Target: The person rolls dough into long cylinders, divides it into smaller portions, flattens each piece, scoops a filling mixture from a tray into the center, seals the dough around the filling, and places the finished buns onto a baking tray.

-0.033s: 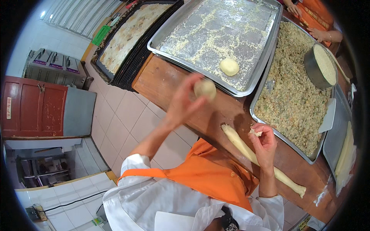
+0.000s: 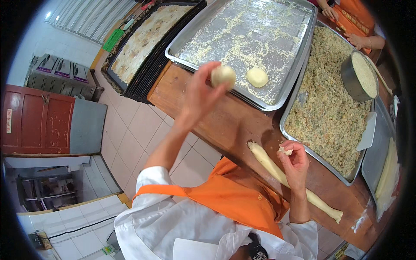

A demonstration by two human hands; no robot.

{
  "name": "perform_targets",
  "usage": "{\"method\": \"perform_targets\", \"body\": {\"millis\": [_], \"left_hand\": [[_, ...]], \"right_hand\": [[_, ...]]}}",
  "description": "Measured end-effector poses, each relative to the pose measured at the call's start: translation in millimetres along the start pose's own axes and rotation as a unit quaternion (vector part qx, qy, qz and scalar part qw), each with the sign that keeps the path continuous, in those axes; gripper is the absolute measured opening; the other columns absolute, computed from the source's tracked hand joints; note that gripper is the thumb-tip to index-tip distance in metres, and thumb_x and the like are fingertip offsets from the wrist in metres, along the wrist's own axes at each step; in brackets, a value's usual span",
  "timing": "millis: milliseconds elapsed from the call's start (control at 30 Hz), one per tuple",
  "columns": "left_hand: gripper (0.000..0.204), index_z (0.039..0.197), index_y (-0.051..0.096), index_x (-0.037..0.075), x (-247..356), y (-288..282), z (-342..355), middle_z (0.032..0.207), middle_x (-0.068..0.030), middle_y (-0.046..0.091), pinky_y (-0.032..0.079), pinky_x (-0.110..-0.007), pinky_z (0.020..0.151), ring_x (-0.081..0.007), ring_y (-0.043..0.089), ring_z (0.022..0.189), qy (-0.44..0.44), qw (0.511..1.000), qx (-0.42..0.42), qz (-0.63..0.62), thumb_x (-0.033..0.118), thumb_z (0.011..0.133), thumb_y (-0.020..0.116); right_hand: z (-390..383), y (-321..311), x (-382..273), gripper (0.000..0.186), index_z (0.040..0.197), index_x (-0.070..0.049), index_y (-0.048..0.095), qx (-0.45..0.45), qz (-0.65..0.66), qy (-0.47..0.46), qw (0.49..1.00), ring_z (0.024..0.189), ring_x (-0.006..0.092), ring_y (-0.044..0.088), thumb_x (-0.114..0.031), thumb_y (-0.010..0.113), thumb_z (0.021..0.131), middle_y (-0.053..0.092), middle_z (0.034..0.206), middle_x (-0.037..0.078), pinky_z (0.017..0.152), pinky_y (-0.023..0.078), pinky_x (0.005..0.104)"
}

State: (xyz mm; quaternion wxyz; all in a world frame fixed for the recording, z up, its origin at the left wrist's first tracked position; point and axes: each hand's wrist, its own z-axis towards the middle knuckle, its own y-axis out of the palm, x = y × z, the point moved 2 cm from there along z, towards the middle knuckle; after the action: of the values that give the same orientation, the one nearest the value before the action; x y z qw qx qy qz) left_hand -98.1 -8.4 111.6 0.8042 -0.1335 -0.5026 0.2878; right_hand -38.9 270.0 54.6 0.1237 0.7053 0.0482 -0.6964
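My left hand (image 2: 203,93) holds a pale round dough ball (image 2: 223,77) over the near edge of a metal tray (image 2: 184,61) dusted with crumbs. On that tray rests another smooth dough ball (image 2: 257,77), just right of the held one. Closed in a pinch, my right hand (image 2: 297,164) grips a small torn scrap of dough (image 2: 285,151) between thumb and fingers. Beneath and beside this hand, a long dough rope (image 2: 268,164) lies slanting across the wooden table (image 2: 242,125); my right wrist hides part of it.
Right of the crumb tray is a large tray of chopped filling (image 2: 320,117), with a round tin of crumbs (image 2: 360,76) and a white scraper (image 2: 368,130) in it. Stacked dark baking trays (image 2: 147,47) stand far left. A co-worker's hands (image 2: 357,41) show at far right.
My left hand has moved farther away and slightly left, carrying the dough ball from above the table to over the tray's edge. My right hand has barely shifted.
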Motion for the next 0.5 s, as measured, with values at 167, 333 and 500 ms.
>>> {"method": "perform_targets", "body": {"millis": [167,333,500], "left_hand": [[0.04,0.109,0.053,0.003,-47,11,81,0.092,-0.0153,0.061,0.047,-0.03,0.072,-0.0221,0.059,0.088,-0.175,0.973,-0.144,0.043,0.025,0.077,0.065],[0.034,0.1,0.061,0.007,-83,20,94,0.096,-0.0115,0.061,0.044,-0.036,0.079,-0.0274,0.056,0.09,0.016,0.92,-0.125,0.371,0.032,0.077,0.063],[0.027,0.097,0.063,0.005,-52,15,70,0.094,-0.0141,0.06,0.042,-0.04,0.081,-0.0325,0.054,0.09,0.167,0.943,0.018,0.287,0.021,0.075,0.067]], "right_hand": [[-2,10,-1,0.018,0.089,-0.005,0.05,-0.002,0.055,0.024,0.998,0.091,0.0119,0.048,0.007,0.058,0.078,0.052,0.096,0.005,0.081,0.039,0.0248],[-4,0,5,0.018,0.089,-0.005,0.05,0.029,0.035,0.035,0.998,0.094,0.0133,0.048,0.006,0.058,0.078,0.052,0.099,0.006,0.084,0.039,0.0261],[9,-12,10,0.024,0.094,-0.006,0.052,0.025,-0.12,-0.08,0.989,0.093,0.0145,0.05,0.005,0.061,0.075,0.051,0.102,0.008,0.082,0.041,0.0262]]}}
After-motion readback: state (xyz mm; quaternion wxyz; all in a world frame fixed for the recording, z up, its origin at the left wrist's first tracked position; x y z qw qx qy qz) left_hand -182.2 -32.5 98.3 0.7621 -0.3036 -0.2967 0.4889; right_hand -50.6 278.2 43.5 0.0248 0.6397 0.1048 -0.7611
